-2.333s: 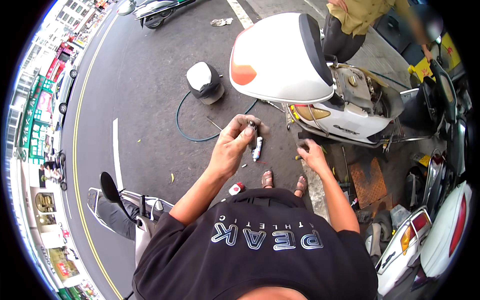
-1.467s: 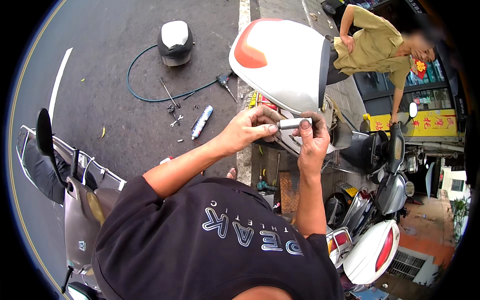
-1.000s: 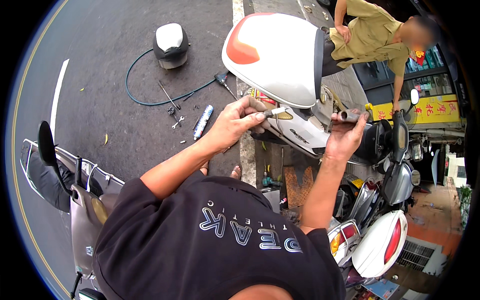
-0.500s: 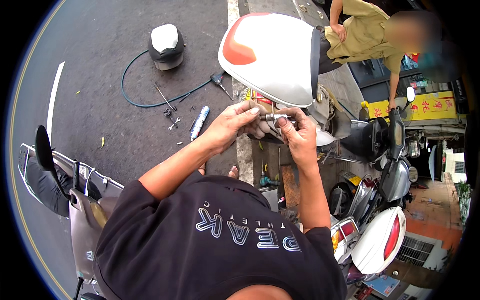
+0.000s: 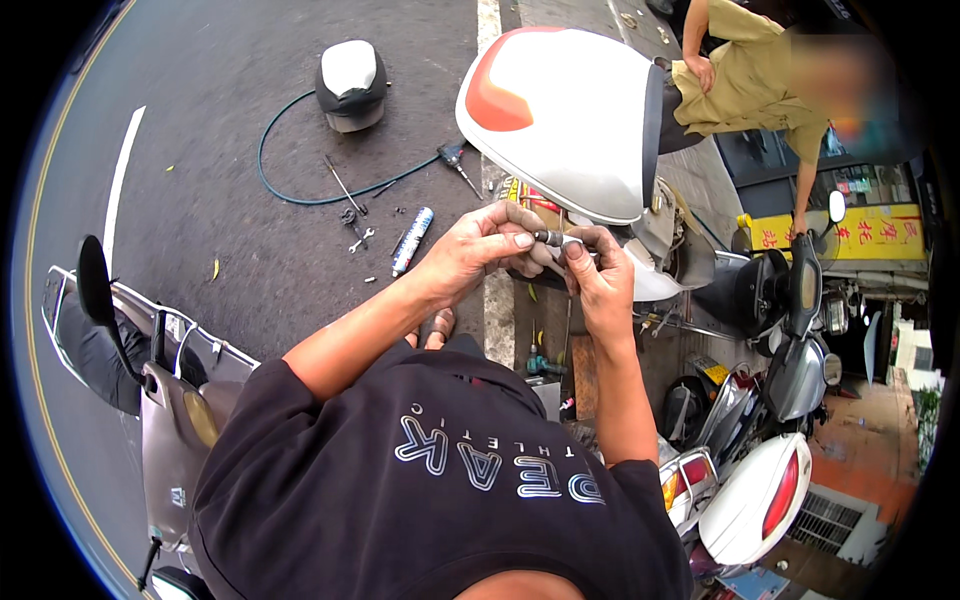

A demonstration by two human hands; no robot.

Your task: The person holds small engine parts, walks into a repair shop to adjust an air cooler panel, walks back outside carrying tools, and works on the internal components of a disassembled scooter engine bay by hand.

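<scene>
Here, both hands meet just below the raised white scooter seat with the orange rear lamp [image 5: 560, 120], and between them sits a small slim metal cylinder with a pale end [image 5: 551, 239]. The left hand [image 5: 480, 252] pinches the dark end of that cylinder between thumb and fingertips; the right hand [image 5: 598, 275] closes its fingertips on the pale end, so each hand grips one end. Left of the seat, on the dark asphalt road [image 5: 250, 270], lie a white and blue tube [image 5: 412, 240], a few small wrenches [image 5: 355, 225], a green hose [image 5: 300, 170] and a white-topped dark seat cover [image 5: 350, 85]. Right of the seat, a person in an olive shirt [image 5: 745, 85] leans over.
</scene>
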